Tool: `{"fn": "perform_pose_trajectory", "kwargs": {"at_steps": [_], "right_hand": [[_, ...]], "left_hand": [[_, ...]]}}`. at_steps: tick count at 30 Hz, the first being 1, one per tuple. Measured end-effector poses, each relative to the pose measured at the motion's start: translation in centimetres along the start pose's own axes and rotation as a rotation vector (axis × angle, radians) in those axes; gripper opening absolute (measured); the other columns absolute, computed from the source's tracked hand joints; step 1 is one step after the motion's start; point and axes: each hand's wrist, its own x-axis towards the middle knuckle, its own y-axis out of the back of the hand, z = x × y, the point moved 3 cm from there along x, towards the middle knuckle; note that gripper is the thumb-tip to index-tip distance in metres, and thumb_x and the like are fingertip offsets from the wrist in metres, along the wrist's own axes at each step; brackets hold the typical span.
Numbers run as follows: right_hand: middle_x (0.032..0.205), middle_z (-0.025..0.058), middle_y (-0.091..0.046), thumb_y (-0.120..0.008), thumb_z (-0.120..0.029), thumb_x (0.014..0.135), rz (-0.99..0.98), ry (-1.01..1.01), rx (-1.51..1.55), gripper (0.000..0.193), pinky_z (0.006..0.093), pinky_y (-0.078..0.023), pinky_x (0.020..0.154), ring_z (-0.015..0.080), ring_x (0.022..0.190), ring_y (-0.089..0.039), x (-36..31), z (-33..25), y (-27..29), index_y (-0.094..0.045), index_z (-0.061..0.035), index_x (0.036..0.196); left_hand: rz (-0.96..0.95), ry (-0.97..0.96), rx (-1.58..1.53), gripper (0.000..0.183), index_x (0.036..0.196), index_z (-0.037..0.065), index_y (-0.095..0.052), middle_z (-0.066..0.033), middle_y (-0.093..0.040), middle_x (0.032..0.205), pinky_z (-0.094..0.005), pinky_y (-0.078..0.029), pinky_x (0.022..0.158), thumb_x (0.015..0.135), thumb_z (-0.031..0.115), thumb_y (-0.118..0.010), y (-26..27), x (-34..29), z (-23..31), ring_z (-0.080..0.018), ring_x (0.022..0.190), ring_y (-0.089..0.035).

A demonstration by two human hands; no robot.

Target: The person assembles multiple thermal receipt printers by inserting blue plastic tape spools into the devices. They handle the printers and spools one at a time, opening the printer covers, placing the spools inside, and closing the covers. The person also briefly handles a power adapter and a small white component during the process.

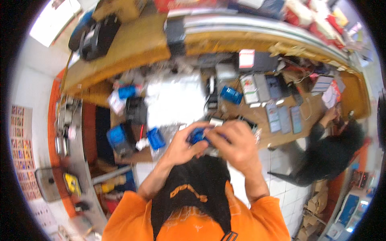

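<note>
Both of my hands meet in front of my chest, over the near edge of the workbench. My left hand is closed round a small blue object whose kind I cannot make out. From the right, my right hand bends over the same object, its fingers pinched together against it. Most of the blue object is hidden by my fingers. Just left of my left hand lies a blue plastic tray, and beyond my hands a bright white work mat covers the bench.
Several phones lie on the right of the wooden bench. A blue box-shaped thing sits right of the mat. At the left stand a black-and-blue device and a black box. A person in dark clothes sits at the right.
</note>
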Motion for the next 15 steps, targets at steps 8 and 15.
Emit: {"fn": "perform_pose_trajectory", "kwargs": {"at_steps": [8,15], "right_hand": [[0.110,0.0077,-0.065,-0.071,-0.001,0.073,-0.007,-0.054,0.153,0.040,0.0424,-0.052,0.091,0.0294,0.106,-0.062,-0.6,0.3,-0.5,-0.071,-0.0042,0.113],[0.111,0.0068,-0.072,-0.072,0.003,0.076,0.118,-0.063,0.296,0.043,0.0387,-0.057,0.091,0.0274,0.103,-0.067,-1.2,1.0,-1.5,-0.070,-0.0032,0.119]], "left_hand": [[0.147,-0.005,-0.071,0.037,0.126,-0.003,-0.064,-0.0083,-0.068,0.085,-0.0265,-0.052,0.050,0.107,0.028,-0.060,-0.3,0.5,-1.2,-0.0134,0.059,-0.065],[0.148,-0.075,-0.148,0.047,0.119,-0.005,-0.062,-0.0113,-0.068,0.083,-0.0282,-0.051,0.045,0.103,0.040,-0.066,0.0,1.0,-2.9,-0.0175,0.054,-0.065]]}}
